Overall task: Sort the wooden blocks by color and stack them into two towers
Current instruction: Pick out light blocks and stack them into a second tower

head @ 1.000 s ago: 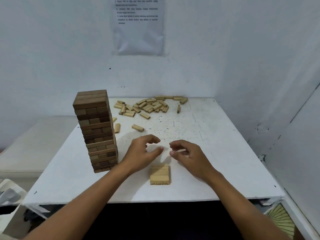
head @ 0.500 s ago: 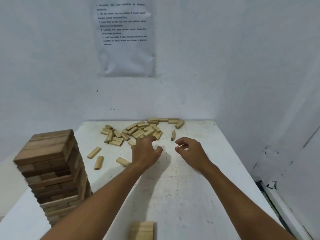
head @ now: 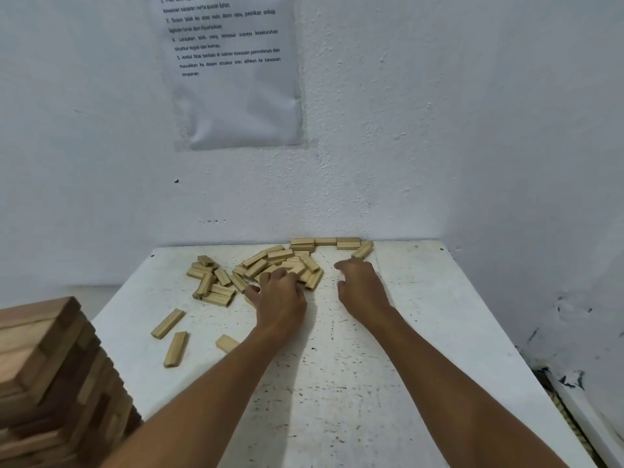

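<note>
Both hands advanced from the near table to the far side: left hand [head: 282, 297] now on pile of light wooden blocks [head: 280, 265]; right hand [head: 361, 285] beside it, fingers curled.

The blocks [head: 270, 265] were pale, smooth, matt wood. The tower [head: 50, 383] was darker brown wood with visible grain. The table [head: 354, 383] had a matt white painted top, scuffed and chipped with dark specks. The wall [head: 439, 130] was rough white plaster. A glossy, wrinkled plastic-covered paper [head: 233, 72] hung there.
</note>
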A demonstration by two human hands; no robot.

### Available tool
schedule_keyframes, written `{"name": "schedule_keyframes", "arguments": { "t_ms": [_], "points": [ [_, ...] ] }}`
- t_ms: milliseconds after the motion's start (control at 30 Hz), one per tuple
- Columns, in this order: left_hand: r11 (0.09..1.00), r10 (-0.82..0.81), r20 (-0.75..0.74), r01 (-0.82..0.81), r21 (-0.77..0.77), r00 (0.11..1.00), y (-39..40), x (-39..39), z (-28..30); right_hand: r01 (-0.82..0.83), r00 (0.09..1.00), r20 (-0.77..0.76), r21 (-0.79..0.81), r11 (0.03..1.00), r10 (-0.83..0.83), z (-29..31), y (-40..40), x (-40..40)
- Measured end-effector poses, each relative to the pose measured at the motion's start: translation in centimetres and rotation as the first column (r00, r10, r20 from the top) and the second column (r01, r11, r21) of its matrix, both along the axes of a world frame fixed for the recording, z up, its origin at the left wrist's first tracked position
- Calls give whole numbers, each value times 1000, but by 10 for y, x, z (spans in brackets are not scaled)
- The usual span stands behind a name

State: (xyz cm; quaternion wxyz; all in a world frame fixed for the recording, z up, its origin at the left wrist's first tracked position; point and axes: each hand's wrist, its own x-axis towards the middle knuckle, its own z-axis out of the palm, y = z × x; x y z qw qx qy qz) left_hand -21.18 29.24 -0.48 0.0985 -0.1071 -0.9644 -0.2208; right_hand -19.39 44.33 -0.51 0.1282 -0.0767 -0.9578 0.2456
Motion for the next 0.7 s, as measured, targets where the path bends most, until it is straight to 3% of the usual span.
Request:
{"name": "schedule_keyframes", "arguments": {
  "t_ms": [167, 233, 367, 567, 700],
  "points": [
    [986, 46, -26, -42, 159, 999, -2, -7, 3, 27, 999, -10, -361, 932, -33, 9, 2, -11],
    [973, 69, -37, -59, 224, 997, -3, -8, 3, 2, 1000, -11, -425, 905, -7, 12, -1, -17],
    [936, 114, -5, -106, 336, 993, -4, -6, 4, -24, 1000, -3, -356, 934, 25, 9, -19, -35],
    [897, 153, 49, -160, 413, 987, -6, 3, 10, 27, 999, 25, -40, 999, -26, 0, -38, -45],
    [895, 148, 81, -169, 414, 986, -9, 8, 13, 84, 996, -4, -27, 996, -84, 3, -40, -40]
  ]
}}
